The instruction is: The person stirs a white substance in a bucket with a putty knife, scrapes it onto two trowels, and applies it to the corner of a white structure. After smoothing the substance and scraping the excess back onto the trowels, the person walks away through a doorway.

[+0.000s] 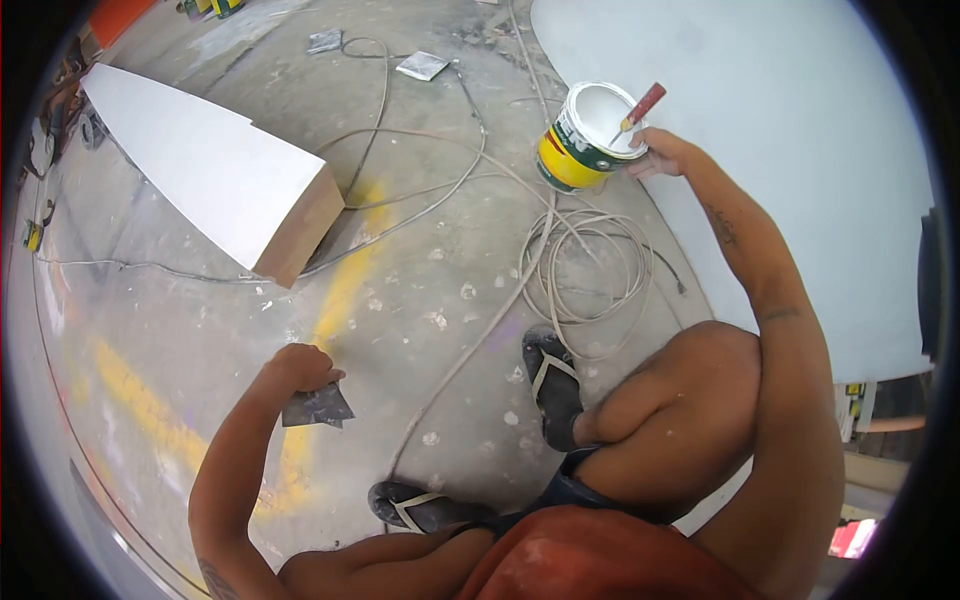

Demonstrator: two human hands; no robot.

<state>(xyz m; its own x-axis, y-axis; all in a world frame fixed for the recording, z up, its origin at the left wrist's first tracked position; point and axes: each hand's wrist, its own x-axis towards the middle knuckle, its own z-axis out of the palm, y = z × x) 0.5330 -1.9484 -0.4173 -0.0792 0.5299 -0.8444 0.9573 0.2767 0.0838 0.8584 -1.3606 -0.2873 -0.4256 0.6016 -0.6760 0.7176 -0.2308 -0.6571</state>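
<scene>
My left hand is closed on a dark grey piece of sandpaper, low over the concrete floor. At the far right, my right hand grips the rim of a paint can with a green and yellow label. White material shows inside the can, which tilts slightly. A tool with a red handle leans out over the can's rim near my right fingers; its lower end is too small to make out. My right hand's fingertips are partly behind the can's edge.
A long white tapered panel box lies at the left. A coiled cable spreads beside my sandalled foot. The large white surface rises on the right. Two folded sheets lie farther back on the floor.
</scene>
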